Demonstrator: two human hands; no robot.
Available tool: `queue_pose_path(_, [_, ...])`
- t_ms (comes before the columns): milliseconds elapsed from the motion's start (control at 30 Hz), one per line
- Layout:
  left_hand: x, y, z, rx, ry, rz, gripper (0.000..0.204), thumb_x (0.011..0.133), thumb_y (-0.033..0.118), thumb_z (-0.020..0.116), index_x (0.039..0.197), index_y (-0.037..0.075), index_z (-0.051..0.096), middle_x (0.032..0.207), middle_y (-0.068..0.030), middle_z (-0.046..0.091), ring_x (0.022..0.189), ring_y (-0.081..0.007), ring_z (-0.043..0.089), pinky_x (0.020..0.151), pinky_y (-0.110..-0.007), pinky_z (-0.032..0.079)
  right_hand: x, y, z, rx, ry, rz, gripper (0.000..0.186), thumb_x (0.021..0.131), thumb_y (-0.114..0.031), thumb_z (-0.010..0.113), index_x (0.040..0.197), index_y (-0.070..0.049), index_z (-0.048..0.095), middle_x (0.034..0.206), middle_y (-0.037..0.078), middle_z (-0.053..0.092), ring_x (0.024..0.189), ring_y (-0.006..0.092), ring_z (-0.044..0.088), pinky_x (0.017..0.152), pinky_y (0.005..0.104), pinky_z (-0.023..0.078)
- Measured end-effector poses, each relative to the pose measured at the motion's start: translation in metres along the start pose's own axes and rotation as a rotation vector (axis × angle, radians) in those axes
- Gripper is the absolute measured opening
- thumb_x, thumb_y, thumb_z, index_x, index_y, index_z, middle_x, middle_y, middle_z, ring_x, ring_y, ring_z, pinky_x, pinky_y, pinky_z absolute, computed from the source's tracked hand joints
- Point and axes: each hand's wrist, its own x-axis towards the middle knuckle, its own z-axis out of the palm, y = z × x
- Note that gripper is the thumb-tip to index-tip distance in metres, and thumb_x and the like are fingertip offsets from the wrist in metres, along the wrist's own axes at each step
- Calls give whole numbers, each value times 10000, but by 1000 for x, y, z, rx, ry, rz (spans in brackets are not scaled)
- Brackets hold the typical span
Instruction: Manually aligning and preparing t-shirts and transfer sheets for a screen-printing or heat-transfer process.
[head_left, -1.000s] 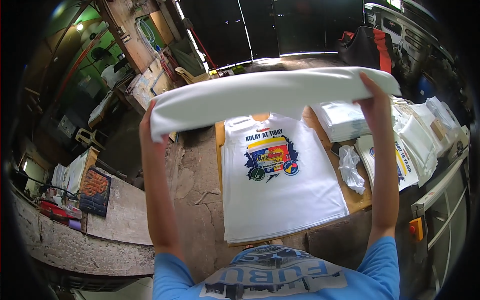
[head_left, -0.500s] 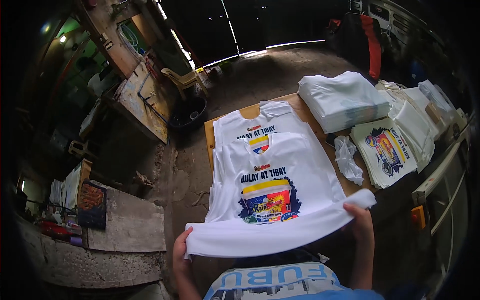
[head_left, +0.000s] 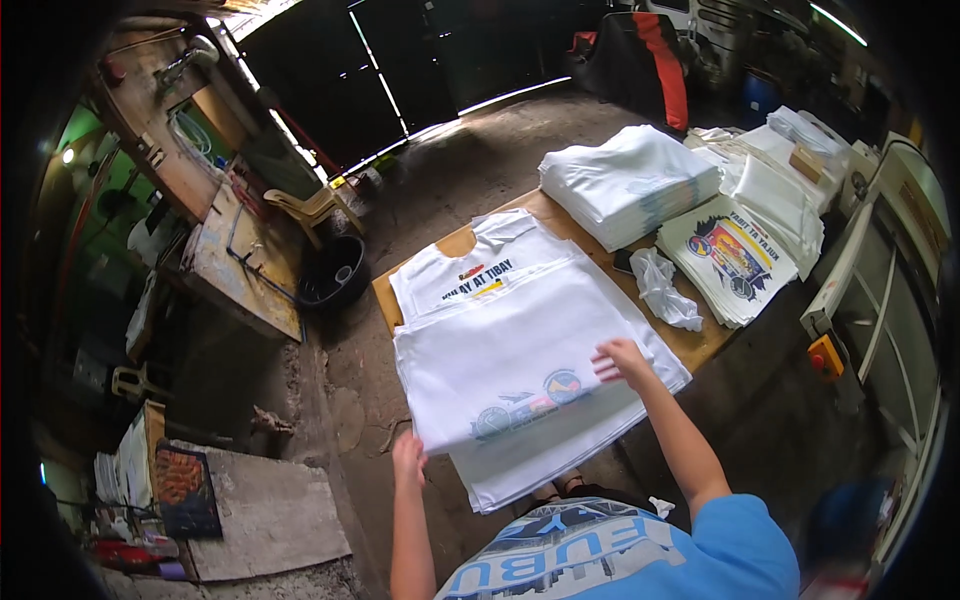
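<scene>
A white sleeveless printed shirt lies folded over on itself on a pile of similar shirts, its coloured print showing faintly through the cloth. At the fold's left lower corner, my left hand is closed on the shirt's edge. My right hand rests over the shirt's right part with its fingers stretched out, slightly blurred; whether it presses on the cloth I cannot tell. Beyond the fold, the neck part of another shirt shows dark lettering.
The wooden table also bears a tall stack of folded white cloth, a crumpled white plastic bag and a pile of printed pieces. A beige chair and black basin stand beyond its left. Metal framing stands at right.
The shirt's hem, held up by both hands before, now lies folded away from me over the shirt, covering its main print. My right hand has let go and moved left; the view has turned.
</scene>
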Motion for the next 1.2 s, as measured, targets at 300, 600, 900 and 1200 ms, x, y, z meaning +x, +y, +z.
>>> queue_pose_path(300, [-6,-81,-22,-254,87,-131,224,802,272,599,924,92,548,834,-47,602,761,-191,563,631,-337,436,35,9,-100,37,498,-93,301,784,-234,585,1016,-64,495,816,104,569,563,206,583,402,303,472])
queue_pose_path(600, [26,-71,4,-398,92,-373,451,744,455,624,1010,101,540,925,-84,581,826,-259,551,652,-432,443,142,-54,-118,-327,773,-275,662,665,-327,716,1181,-26,431,1028,161,505,696,236,593,354,346,507])
queue_pose_path(900, [44,-54,35,-482,367,-355,348,695,279,689,968,104,565,944,-80,592,812,-243,590,586,-410,512,219,-59,-156,-979,564,-587,273,660,-64,605,930,-28,582,904,173,532,872,353,536,788,407,434])
queue_pose_path(1200, [-1,70,113,-128,386,46,446,678,140,654,1068,-38,529,949,-132,588,818,-265,601,593,-393,524,154,-86,-121,-976,279,-875,110,690,-58,576,772,13,594,847,170,551,839,329,546,712,374,460])
